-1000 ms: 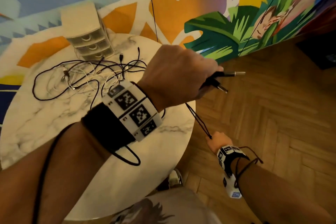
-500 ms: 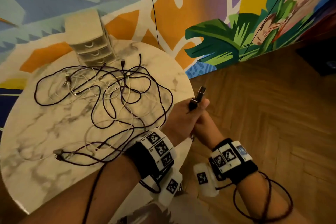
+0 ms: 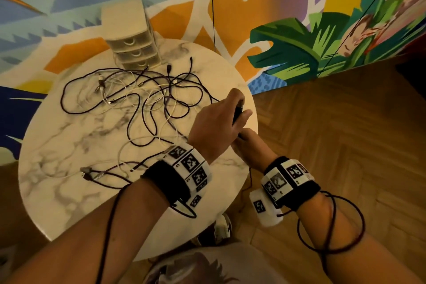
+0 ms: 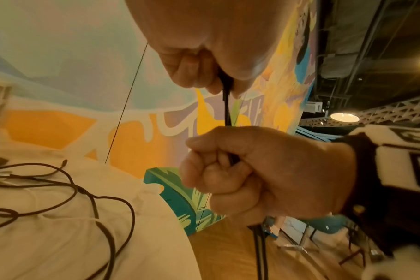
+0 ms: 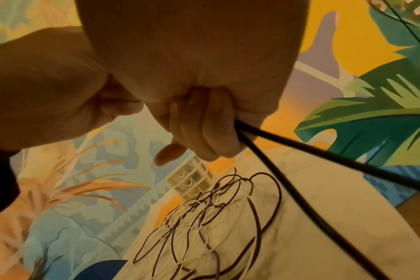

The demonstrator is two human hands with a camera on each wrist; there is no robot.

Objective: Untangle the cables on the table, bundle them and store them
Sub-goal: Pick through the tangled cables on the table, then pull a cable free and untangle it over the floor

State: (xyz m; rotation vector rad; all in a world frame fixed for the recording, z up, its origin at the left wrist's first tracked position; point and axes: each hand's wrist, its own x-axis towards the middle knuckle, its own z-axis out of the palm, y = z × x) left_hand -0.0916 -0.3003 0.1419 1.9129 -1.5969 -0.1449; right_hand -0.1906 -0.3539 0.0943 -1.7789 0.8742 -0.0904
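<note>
Black cable (image 4: 227,106) held doubled over the table's right edge, both hands on it. Left hand (image 3: 216,127) on top, fingers curled round the cable's upper end; right hand (image 3: 250,145) just below, touching the left, fist closed round the two strands (image 5: 276,149), which run down past the table rim. Rest of the cables (image 3: 140,104), black and white, lie tangled across the middle and far part of the round marble table (image 3: 57,168), loose plugs at the near left. Small drawer unit (image 3: 131,37) at the far edge, against the painted wall (image 3: 299,48). Wood floor (image 3: 345,134) right of the table
</note>
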